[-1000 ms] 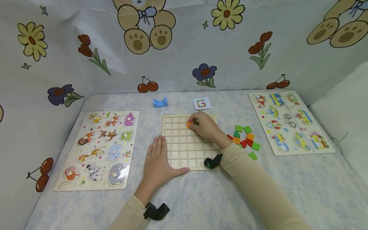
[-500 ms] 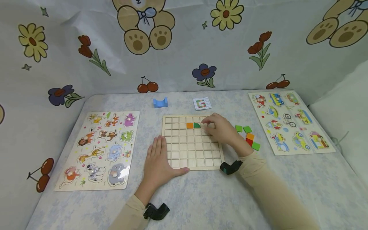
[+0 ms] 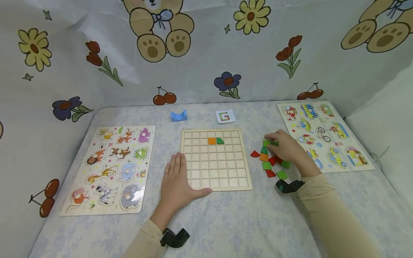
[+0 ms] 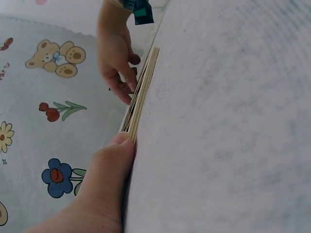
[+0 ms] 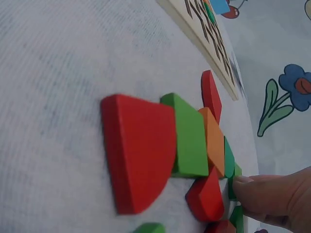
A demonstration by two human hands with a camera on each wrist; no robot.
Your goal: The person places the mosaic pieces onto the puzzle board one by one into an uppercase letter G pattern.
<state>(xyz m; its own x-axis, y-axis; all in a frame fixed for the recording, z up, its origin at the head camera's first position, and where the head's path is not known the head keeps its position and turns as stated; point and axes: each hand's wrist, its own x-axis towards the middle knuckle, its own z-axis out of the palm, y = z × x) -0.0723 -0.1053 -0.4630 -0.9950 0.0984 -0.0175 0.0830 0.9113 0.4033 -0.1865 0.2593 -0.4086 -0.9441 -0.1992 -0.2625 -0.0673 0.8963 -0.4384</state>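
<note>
My left hand point(image 3: 176, 177) lies flat with straight fingers along the left edge of the wooden grid board point(image 3: 216, 165), its thumb at the near edge. In the left wrist view that thumb point(image 4: 109, 165) touches the board's side. On the board sit an orange square tile point(image 3: 212, 141) and a green quarter-round tile point(image 3: 220, 141), side by side. To the right, my right hand point(image 3: 287, 147) pinches at a green square tile point(image 3: 266, 143) in the loose pile. The right wrist view shows its thumb point(image 5: 252, 191) against green; the fingertips are partly hidden. Red tiles point(image 5: 141, 150) lie nearby.
An animal puzzle board point(image 3: 109, 170) lies on the left and a vehicle puzzle board point(image 3: 326, 136) on the right. Behind the grid board are a blue holder point(image 3: 179, 116) and a card with a coloured G pattern point(image 3: 225, 116). A printed cloth point(image 3: 193, 79) hangs behind.
My right hand let go of the orange tile on the grid, then moved right to the loose tiles. The left hand has stayed in place.
</note>
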